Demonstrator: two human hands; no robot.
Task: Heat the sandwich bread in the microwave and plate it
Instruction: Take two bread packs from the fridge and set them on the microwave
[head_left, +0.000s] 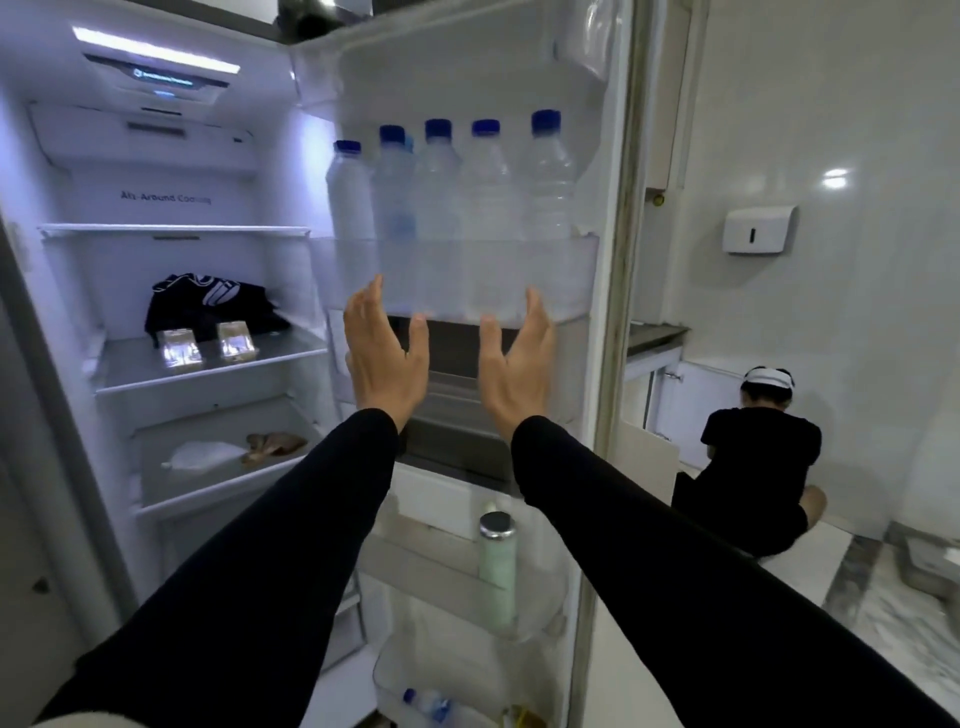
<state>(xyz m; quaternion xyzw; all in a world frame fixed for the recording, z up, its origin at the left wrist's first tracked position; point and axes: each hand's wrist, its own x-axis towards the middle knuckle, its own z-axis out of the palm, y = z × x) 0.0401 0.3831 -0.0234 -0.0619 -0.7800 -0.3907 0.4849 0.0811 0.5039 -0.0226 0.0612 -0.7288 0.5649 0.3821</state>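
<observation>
The fridge stands open in front of me. Two clear plastic packs (208, 345) sit side by side on its middle shelf (270, 358), in front of a black bag (208, 304); what the packs contain I cannot tell. My left hand (384, 358) and my right hand (514, 364) are both raised with straight fingers, palms facing each other, in front of the open door's bottle rack (571, 280). Neither hand holds anything.
Several blue-capped water bottles (488, 192) fill the door rack. A pale green flask (497, 566) stands in a lower door bin. A clear bag (202, 457) and a brown item (275, 444) lie on a lower shelf. A person in black (758, 467) crouches at the right by a white wall.
</observation>
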